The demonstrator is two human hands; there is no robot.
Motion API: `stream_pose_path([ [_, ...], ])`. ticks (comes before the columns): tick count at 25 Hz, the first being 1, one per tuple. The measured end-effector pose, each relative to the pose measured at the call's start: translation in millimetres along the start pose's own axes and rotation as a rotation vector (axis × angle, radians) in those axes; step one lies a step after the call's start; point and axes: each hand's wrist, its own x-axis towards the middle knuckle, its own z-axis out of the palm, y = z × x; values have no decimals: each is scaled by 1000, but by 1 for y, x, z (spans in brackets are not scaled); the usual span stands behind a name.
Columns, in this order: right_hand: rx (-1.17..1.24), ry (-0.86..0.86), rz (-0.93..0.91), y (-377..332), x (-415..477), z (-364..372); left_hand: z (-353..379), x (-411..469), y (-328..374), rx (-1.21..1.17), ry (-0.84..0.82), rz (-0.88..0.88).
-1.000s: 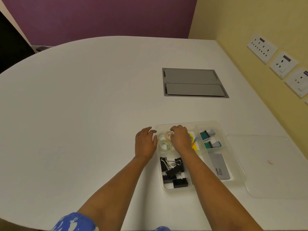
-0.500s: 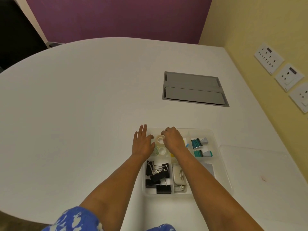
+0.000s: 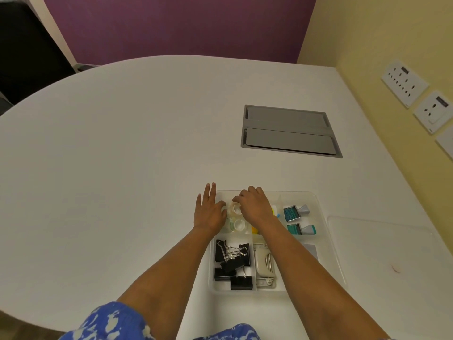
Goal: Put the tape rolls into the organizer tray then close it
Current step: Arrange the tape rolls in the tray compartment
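A clear organizer tray (image 3: 327,244) lies on the white table near me. Two clear tape rolls (image 3: 236,208) (image 3: 237,224) lie in its far left compartment. My right hand (image 3: 255,204) reaches into that compartment with bent fingers, and its index finger and thumb pinch the farther roll. My left hand (image 3: 208,209) rests flat on the table against the tray's left rim, fingers spread, holding nothing. The tray's clear lid (image 3: 382,244) lies flat on the table just right of the tray.
Other tray compartments hold black binder clips (image 3: 231,265), a beige stapler (image 3: 263,265), two teal correction tapes (image 3: 295,212) and yellow sticky notes (image 3: 255,230). A grey cable hatch (image 3: 289,131) is set into the table farther back. A yellow wall with sockets (image 3: 404,82) runs along the right.
My view has shifted, so the tray sits lower and more central. My left hand has flattened and stretched its fingers out along the tray's left rim. My right hand stays over the tape rolls.
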Motion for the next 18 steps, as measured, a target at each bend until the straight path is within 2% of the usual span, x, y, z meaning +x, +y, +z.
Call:
stream_pose_path([
  [6,-92,35,2,-4,-4,-5,0,1,0,40,-26,47],
  [10,-48,22,-31,-1,-4,1,-3,1,1,68,-25,75],
  [18,-85,19,45,2,-7,10,-5,-4,4,91,-9,96],
])
